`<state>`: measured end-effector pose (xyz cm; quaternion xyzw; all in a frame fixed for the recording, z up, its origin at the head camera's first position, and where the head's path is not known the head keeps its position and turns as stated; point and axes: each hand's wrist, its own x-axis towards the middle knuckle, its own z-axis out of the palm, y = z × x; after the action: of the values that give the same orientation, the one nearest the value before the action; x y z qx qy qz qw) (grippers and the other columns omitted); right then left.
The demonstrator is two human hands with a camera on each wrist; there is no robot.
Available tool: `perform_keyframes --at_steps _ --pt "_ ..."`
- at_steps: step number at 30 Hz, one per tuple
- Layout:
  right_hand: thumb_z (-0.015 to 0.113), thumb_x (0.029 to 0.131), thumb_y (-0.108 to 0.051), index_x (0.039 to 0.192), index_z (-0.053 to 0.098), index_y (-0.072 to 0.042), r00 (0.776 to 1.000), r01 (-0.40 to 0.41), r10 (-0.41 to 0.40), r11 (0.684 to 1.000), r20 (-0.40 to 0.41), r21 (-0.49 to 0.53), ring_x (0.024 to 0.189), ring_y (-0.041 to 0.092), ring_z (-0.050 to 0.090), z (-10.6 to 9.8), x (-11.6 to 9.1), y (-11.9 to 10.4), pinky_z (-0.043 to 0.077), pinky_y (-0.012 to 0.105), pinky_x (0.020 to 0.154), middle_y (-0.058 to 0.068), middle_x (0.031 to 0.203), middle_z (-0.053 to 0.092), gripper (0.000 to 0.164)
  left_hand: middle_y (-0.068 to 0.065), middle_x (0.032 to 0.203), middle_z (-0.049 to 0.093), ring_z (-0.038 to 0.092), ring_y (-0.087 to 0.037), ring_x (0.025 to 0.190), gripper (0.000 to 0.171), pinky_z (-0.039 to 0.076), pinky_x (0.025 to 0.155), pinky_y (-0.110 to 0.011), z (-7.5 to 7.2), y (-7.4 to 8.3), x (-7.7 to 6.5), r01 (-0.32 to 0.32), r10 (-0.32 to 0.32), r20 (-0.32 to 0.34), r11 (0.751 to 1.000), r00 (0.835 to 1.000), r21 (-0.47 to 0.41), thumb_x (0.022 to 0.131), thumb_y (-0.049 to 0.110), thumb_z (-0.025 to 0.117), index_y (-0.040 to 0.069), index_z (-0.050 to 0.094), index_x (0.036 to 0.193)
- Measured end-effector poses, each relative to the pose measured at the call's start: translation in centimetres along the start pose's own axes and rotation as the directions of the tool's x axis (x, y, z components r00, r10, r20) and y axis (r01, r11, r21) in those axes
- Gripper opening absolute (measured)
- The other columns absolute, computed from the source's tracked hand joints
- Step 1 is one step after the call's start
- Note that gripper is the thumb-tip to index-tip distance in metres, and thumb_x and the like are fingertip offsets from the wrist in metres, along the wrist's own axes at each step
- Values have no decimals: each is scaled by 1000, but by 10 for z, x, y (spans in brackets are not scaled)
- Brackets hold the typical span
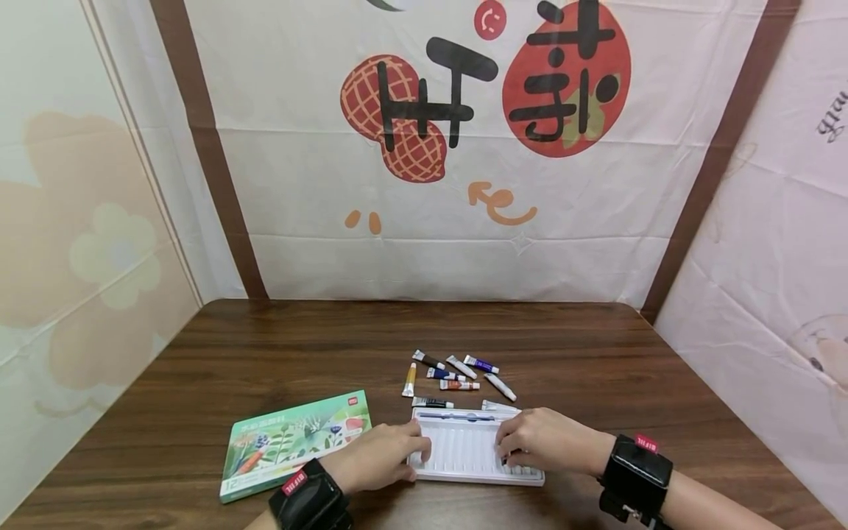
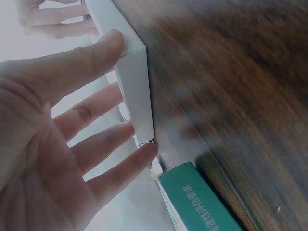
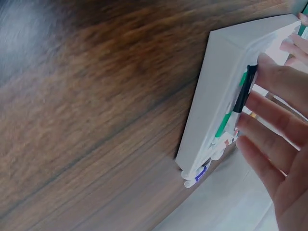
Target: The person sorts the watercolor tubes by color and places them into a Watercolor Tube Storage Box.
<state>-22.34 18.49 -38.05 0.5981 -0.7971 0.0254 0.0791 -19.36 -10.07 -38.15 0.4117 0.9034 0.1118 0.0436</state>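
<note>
A white plastic tray with ridged slots lies on the table, a thin blue paintbrush along its far edge. My left hand holds the tray's left end, thumb on the outer wall and fingers over the rim. At the right end, my right hand pinches a black-labelled paint tube between thumb and fingers, low over the slots. Beside it, a green-banded tube lies in the tray, partly covered by the black one in the right wrist view.
Behind the tray lie several loose paint tubes, among them a yellow one, an orange-red one and a purple one. A green illustrated box rests left of the tray, close to the left forearm. Printed cloth hangs behind the table.
</note>
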Motion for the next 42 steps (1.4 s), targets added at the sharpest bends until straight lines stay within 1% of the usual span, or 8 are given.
perform_keyframes --at_steps 6,11,18,25,32,35,39,42 --pt "66 85 -21 95 69 -18 990 -123 112 983 85 136 94 3 54 -3 2 -4 44 26 79 -11 99 60 11 8 79 46 47 -4 65 19 39 57 -21 8 6 -5 -50 53 -34 994 998 95 74 19 75 20 59 85" --pt "62 88 -14 99 68 -13 984 -178 167 958 68 223 91 4 56 -7 17 7 44 20 76 -7 97 61 13 8 77 46 49 -4 65 21 39 57 -21 10 7 -7 -64 73 -56 987 996 150 72 21 76 21 59 83" --pt "64 85 -7 95 71 -18 988 -134 132 991 77 24 86 4 57 -1 74 27 43 17 71 -8 94 63 17 9 78 46 49 -4 66 19 39 58 -21 10 5 -7 -59 66 -52 991 996 123 73 19 76 20 60 84" --pt "61 80 8 100 67 -20 971 -94 101 995 216 -44 73 3 52 26 111 40 36 15 56 -5 101 61 35 9 81 48 49 -3 67 17 40 59 -20 15 7 -4 -55 59 -47 995 997 86 75 20 75 21 61 85" --pt "71 78 -8 92 61 -21 983 -35 64 984 171 -172 69 2 52 36 118 49 42 18 58 -10 88 58 21 9 79 47 49 -3 65 18 39 57 -19 13 7 -5 -71 80 -85 991 993 110 74 20 76 20 61 83" --pt "72 79 -17 89 63 -24 989 -5 40 970 141 -244 73 3 51 38 115 54 42 17 59 -11 88 54 15 9 78 47 49 -3 65 18 39 56 -20 11 6 -5 -67 78 -90 990 993 120 73 20 76 20 60 82" --pt "71 80 -25 93 63 -25 995 62 -28 923 95 -379 86 7 52 35 108 58 43 20 68 -10 93 54 16 9 80 49 49 -4 65 18 39 57 -21 8 6 -4 -38 44 -64 995 997 95 74 20 76 20 60 82" --pt "69 81 -24 100 63 -21 999 51 -40 920 35 -389 94 8 54 23 99 55 44 25 77 -8 98 58 20 9 80 49 49 -4 65 18 40 57 -21 7 5 -4 -33 38 -58 995 998 93 74 20 76 20 60 82"
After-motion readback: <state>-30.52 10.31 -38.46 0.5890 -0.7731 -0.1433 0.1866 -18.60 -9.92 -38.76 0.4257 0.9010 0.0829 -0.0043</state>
